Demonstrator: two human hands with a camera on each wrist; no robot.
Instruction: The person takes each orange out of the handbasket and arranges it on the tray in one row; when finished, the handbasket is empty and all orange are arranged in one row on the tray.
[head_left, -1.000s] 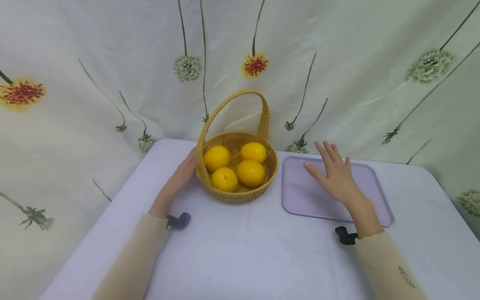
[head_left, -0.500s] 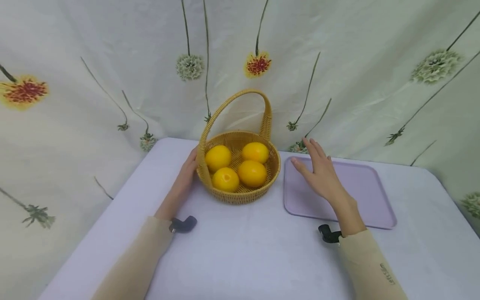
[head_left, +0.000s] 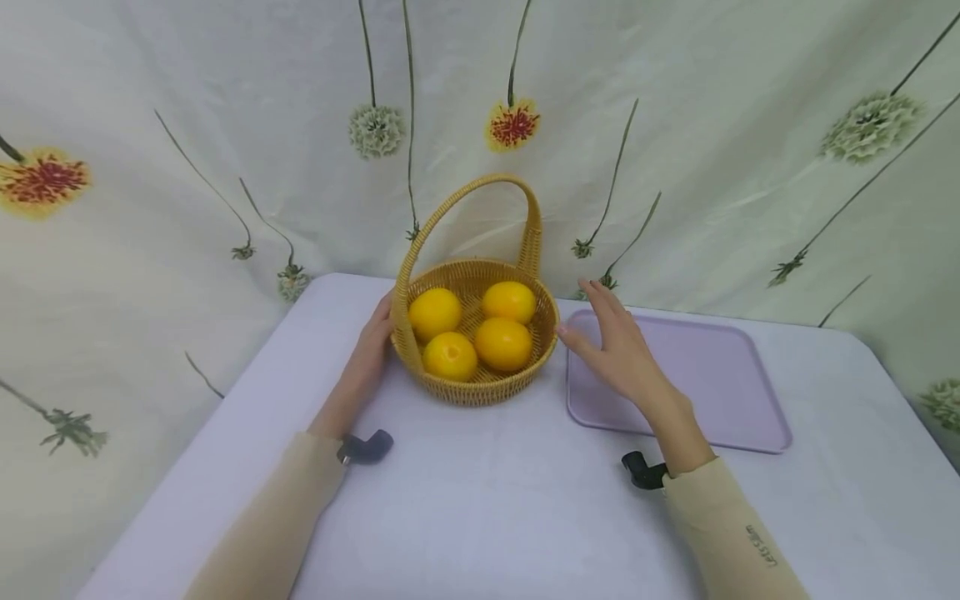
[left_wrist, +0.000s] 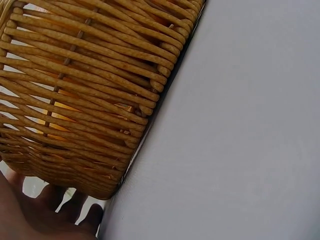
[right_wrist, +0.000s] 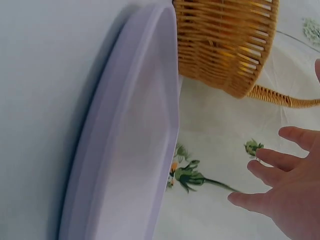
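Note:
A woven wicker basket [head_left: 480, 396] with a tall arched handle [head_left: 442, 218] stands upright on the table, holding several round yellow-orange fruits [head_left: 504, 343]. My left hand [head_left: 365, 358] rests against the basket's left side, its fingertips partly hidden behind the weave. In the left wrist view the fingers [left_wrist: 75, 207] lie spread along the basket's outer wall. My right hand [head_left: 618, 354] hovers over the left part of a lilac tray [head_left: 705, 375], thumb close to the basket's right rim. Seen from the right wrist, its fingers [right_wrist: 280, 162] are spread and hold nothing.
The tray lies flat just right of the basket, with a narrow strip of table between them. A white cloth covers the table [head_left: 480, 508]. Behind its back edge hangs a flower-printed curtain [head_left: 300, 100].
My right hand has moved left across the tray toward the basket's right rim. The left hand stays at the basket's left side, and the basket has hardly moved.

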